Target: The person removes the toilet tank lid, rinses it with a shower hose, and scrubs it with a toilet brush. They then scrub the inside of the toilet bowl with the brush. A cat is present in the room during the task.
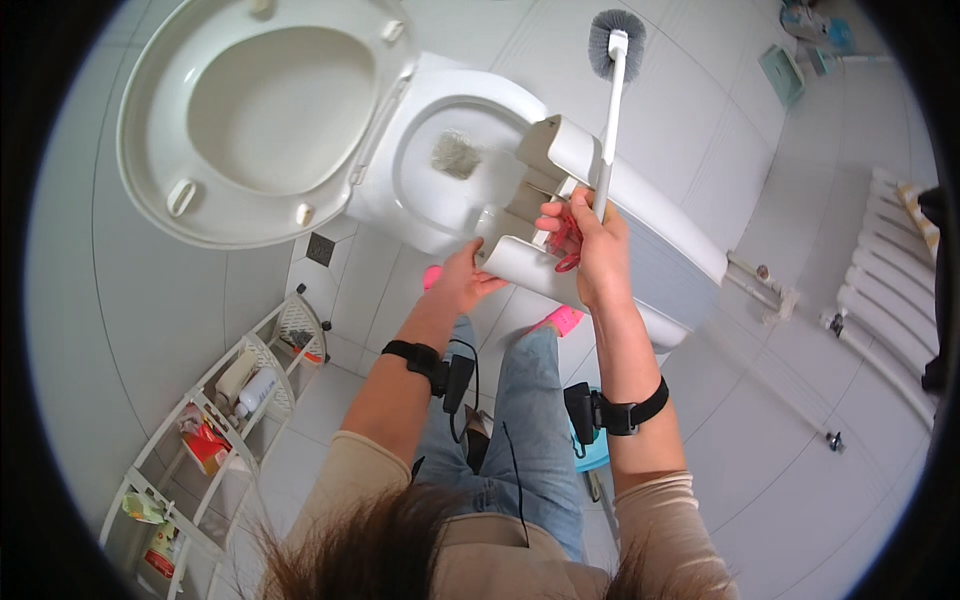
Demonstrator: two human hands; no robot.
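Note:
My right hand [600, 244] grips the handle of a white toilet brush [611, 120], whose round grey bristle head points away from me. Red cord [568, 244] hangs at the fingers of that hand, by a thin metal piece. My left hand [466, 279] holds the near edge of a long white and grey plastic housing [536, 266], with its open end towards the toilet bowl [457, 154]. The housing slants to the right beneath my right forearm and hand. Water lies in the bowl, and the toilet seat [161, 124] is raised on the left.
A white corner shelf [199, 394] with bottles and packets stands at the lower left. At the right are a white radiator [892, 277] and pipes [761, 281]. A green dustpan-like item [781, 75] lies at the upper right. A blue basin [592, 454] is partly hidden behind my right arm.

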